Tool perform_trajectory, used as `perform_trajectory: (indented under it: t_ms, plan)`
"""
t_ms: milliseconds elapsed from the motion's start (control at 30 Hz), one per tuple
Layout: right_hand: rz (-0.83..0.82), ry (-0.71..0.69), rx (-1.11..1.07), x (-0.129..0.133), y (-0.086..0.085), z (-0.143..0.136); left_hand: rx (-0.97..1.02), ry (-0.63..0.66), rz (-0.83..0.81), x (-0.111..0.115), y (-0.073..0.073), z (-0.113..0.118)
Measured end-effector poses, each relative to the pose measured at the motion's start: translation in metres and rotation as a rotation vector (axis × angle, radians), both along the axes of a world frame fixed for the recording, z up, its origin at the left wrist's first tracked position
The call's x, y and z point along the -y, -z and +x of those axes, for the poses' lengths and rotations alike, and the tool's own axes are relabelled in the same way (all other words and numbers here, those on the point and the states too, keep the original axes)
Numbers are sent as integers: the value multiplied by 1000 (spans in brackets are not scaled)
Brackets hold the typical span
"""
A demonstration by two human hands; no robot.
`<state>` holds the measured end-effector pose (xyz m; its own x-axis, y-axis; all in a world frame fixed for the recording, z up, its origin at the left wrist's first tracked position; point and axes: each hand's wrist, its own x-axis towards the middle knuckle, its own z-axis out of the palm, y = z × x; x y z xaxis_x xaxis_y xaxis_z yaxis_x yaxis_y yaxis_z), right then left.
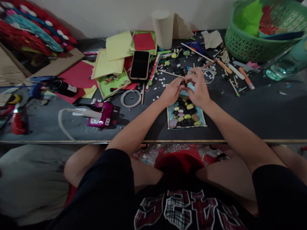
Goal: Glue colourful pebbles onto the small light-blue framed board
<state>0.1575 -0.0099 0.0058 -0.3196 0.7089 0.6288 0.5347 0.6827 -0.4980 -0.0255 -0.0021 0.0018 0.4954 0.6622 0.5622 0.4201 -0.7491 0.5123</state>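
Over the top part of a small blue panel [170,111] with thin light sticks along its edges, my two hands meet. Black, yellow, lilac and brown pebbles [187,116] cover much of the panel's lower part. The fingers of my left hand [172,90] are closed on a small dark pebble [183,83]. My right hand [199,90] also has its thumb and fingers pinched at this pebble, from the other side. Both hands hide the panel's upper edge.
Left of the panel lie a phone [139,65], a clear tube coil [130,98] and a purple power adapter [102,114]. A blue glue gun [35,87] is farther left. Paper scraps and sticks litter the back. A green basket [249,44] and a bottle [287,60] stand right.
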Motion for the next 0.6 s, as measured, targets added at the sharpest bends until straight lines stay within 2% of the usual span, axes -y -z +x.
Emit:
perform_trajectory:
  t_ms: [433, 600]
  plan:
    - [-18, 5, 7, -2, 0, -4, -17, 6, -30, -1, 0, -1]
    - [98, -2, -60, -3, 0, -3, -3, -10, -42, -1, -1, -2]
